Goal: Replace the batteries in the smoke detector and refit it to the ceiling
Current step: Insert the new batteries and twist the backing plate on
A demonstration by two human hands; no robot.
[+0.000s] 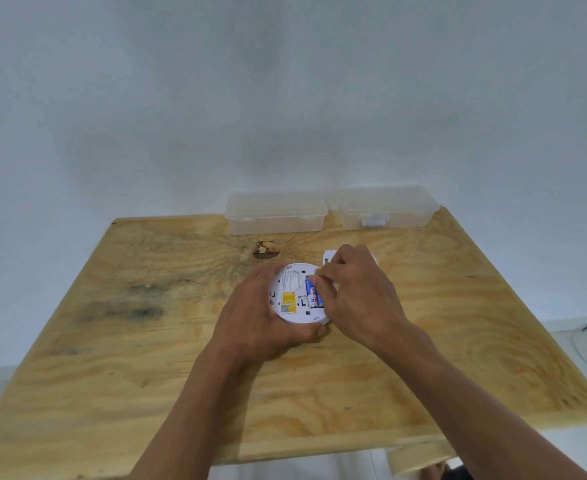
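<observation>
The round white smoke detector [294, 315] lies back-up near the middle of the plywood table [146, 358], showing a yellow label and blue batteries [312, 295] in its compartment. My left hand [255, 318] grips the detector's left and front rim. My right hand [358, 299] sits over the detector's right side, fingertips pinched at the top end of a battery. Whether that battery is lifted or seated, I cannot tell. A white part [330, 257], maybe the mounting plate, peeks out behind my right hand.
Two clear plastic boxes stand at the table's far edge, one [276, 213] left and one [387, 207] right, against a pale wall. A dark knot [264, 250] marks the wood behind the detector. A cable lies on the floor at right.
</observation>
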